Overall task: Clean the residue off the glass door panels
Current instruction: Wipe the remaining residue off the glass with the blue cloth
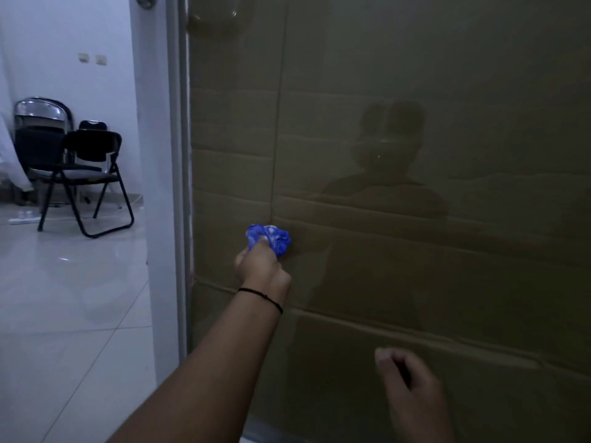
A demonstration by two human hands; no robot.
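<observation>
While I look down from the head camera: I see two hands, one glass door and one blue rag.
Left hand: my left hand [260,263] is stretched out to the glass, and its fingers are curled tight round the rag.
Rag: the blue rag [269,238] is scrunched into a ball and sits against the glass, low on the left part, just beside a thin line that runs up and down.
Wrist band: one thin black band [263,297] goes round the left wrist.
Right hand: my right hand [407,383] is low and near the glass with its fingers curled in. I cannot tell if it holds anything or if it touches the glass.
Glass door: the glass door [415,75] is dark and brownish, and flat brown cardboard with long creases shows behind it. A dim mirror picture of a person shows in it.
Door frame: one pale frame [182,174] stands at the left edge of the glass.
Chairs: two black folding chairs [81,174] stand close together on the white tiled floor [70,298], well apart from the door.
Wall: two small pale switches [92,58] sit side by side.
Writing: I can read none.
</observation>
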